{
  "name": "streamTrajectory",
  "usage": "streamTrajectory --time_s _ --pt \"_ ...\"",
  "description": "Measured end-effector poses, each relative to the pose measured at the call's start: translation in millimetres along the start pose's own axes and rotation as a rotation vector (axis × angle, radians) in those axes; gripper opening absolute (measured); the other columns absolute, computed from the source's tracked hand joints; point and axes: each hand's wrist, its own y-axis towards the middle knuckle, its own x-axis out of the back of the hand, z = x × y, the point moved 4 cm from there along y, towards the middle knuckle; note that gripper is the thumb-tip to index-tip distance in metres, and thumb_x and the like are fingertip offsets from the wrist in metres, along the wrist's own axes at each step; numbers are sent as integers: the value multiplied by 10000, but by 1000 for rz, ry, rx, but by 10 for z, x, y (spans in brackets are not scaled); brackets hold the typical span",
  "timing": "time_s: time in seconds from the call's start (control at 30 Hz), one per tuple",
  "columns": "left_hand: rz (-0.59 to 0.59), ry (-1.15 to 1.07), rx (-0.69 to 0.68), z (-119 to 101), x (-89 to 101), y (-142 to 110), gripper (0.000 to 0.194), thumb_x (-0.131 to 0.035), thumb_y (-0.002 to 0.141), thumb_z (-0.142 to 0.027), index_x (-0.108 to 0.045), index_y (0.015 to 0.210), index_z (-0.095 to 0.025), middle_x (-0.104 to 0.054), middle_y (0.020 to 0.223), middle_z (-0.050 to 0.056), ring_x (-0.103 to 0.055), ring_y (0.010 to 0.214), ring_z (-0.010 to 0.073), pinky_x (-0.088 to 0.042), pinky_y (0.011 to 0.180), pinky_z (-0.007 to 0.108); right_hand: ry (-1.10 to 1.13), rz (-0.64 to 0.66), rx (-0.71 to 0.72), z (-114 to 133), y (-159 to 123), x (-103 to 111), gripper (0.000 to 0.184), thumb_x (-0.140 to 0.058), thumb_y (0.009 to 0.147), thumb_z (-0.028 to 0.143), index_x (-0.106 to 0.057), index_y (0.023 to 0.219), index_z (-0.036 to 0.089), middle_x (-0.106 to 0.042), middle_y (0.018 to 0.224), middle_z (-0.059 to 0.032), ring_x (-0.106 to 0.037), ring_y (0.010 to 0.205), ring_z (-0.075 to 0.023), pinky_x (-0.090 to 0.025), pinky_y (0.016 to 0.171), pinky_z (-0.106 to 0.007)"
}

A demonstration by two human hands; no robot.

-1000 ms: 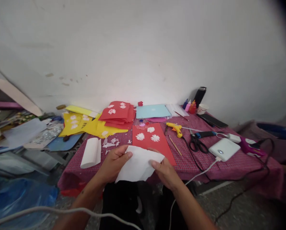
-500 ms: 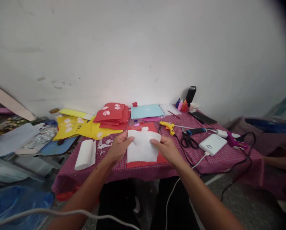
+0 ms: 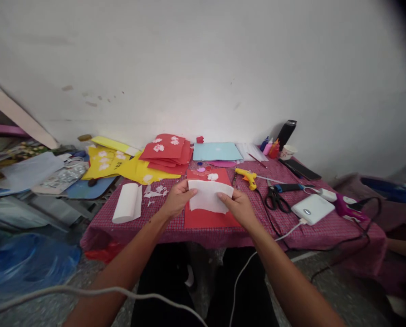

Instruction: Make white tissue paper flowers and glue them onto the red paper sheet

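Between my two hands is a white paper towel sheet (image 3: pixel 210 197), held by its left and right sides above a red sheet of paper (image 3: pixel 209 220). My left hand (image 3: pixel 178 198) pinches the left edge, thumb on top. On the right edge my right hand (image 3: pixel 240 206) has the same pinch, fingers hidden behind the sheet. A white flower-like paper shape (image 3: pixel 212 177) lies on the red sheet just beyond the towel. Left of my left hand stand a paper towel roll (image 3: pixel 125 203) and torn white scraps (image 3: pixel 154 193).
Red sheets with white blossoms (image 3: pixel 167 147), yellow sheets (image 3: pixel 144 172) and a light blue sheet (image 3: pixel 217 152) lie at the back. To the right are a yellow glue gun (image 3: pixel 247 177), black scissors (image 3: pixel 276 200), a white power bank (image 3: pixel 312 208) with cables, paint bottles (image 3: pixel 269 146) and a black bottle (image 3: pixel 287 134).
The paper towel sheet now looks shorter from top to bottom, tilted or folded, and more of the red sheet shows below it. Both hands keep their hold. The view has shifted slightly.
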Motion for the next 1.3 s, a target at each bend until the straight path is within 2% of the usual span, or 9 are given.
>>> streamTrajectory --time_s 0.13,0.33,0.5,0.63,0.77,0.97,1.1,1.3 --pt "-11 -9 18 67 4 -28 383 -790 697 -307 -673 1027 -153 -732 976 82 -670 819 196 -514 777 316 -46 25 40 -30 -32 -33 290 -731 726 409 -764 883 167 -710 760 -18 -583 628 -171 -462 582 -277" --pt "-6 -19 79 163 -48 -45 423 -805 679 -341 -690 1039 -152 -734 944 74 -675 797 205 -521 764 331 -65 19 22 -77 -34 -26 337 -741 731 420 -759 936 154 -735 849 -54 -633 707 -209 -502 654 -316" --pt "24 -8 63 202 -73 -25 451 -822 667 -308 -679 1057 -134 -730 927 67 -662 776 183 -518 750 311 -2 145 -13 -179 8 4 436 -790 686 421 -725 1026 156 -737 894 -59 -653 750 -223 -512 676 -314" --pt "37 17 62 201 -73 -6 442 -835 651 -311 -688 1029 -135 -727 931 64 -657 777 178 -516 747 305 -5 186 -23 -178 40 4 487 -792 670 445 -712 1050 151 -736 901 -63 -656 755 -232 -519 663 -322" --pt "59 25 84 219 -81 6 431 -838 647 -327 -699 1001 -124 -729 949 83 -663 806 197 -519 771 327 -76 166 8 -49 37 -35 457 -784 662 453 -730 999 148 -738 862 -63 -657 757 -244 -525 642 -326" --pt "108 30 91 225 -101 31 405 -784 722 -360 -695 1047 -133 -731 961 85 -669 828 204 -520 803 347 -96 125 8 101 23 -71 397 -782 663 417 -742 943 139 -741 830 -71 -661 739 -244 -540 646 -333" --pt "132 75 96 208 -114 35 413 -773 729 -386 -702 1051 -138 -729 983 88 -668 842 205 -515 806 330 -49 81 1 42 28 -73 401 -788 661 416 -729 947 141 -740 811 -65 -660 690 -232 -538 615 -328" --pt "99 177 114 197 -118 25 410 -723 767 -441 -714 1041 -136 -733 967 94 -663 806 199 -514 755 308 -1 67 15 -109 56 -84 383 -771 693 433 -728 959 161 -749 845 -69 -673 690 -229 -540 602 -323"
